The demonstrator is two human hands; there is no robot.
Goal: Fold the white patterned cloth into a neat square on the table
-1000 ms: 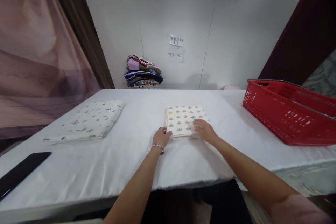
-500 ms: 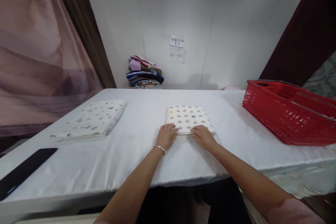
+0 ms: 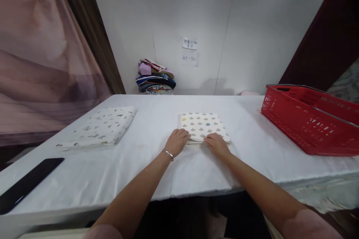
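A folded cream cloth (image 3: 202,122) printed with grey duck-like shapes, one yellow and one blue, lies flat in front of me. My left hand (image 3: 177,142), with a bracelet at the wrist, is closed on its near left corner. Around the middle of the near edge, the fingers of my right hand (image 3: 217,145) pinch the cloth, and the top layer puckers slightly between the two hands. Both thumbs are partly hidden. Farther left, apart from my hands, lies a second folded white cloth (image 3: 103,125) with small dark prints.
A red plastic basket (image 3: 305,127) stands on the right of the white-covered table (image 3: 151,171). Near the left front edge lies a black flat object (image 3: 29,185). Stacked folded fabrics (image 3: 155,78) are at the back wall, below a handwritten sign (image 3: 190,43).
My left hand has shifted slightly up and left along the cloth's corner. The near edge of the top layer now looks a little lifted between my hands. The view has moved slightly.
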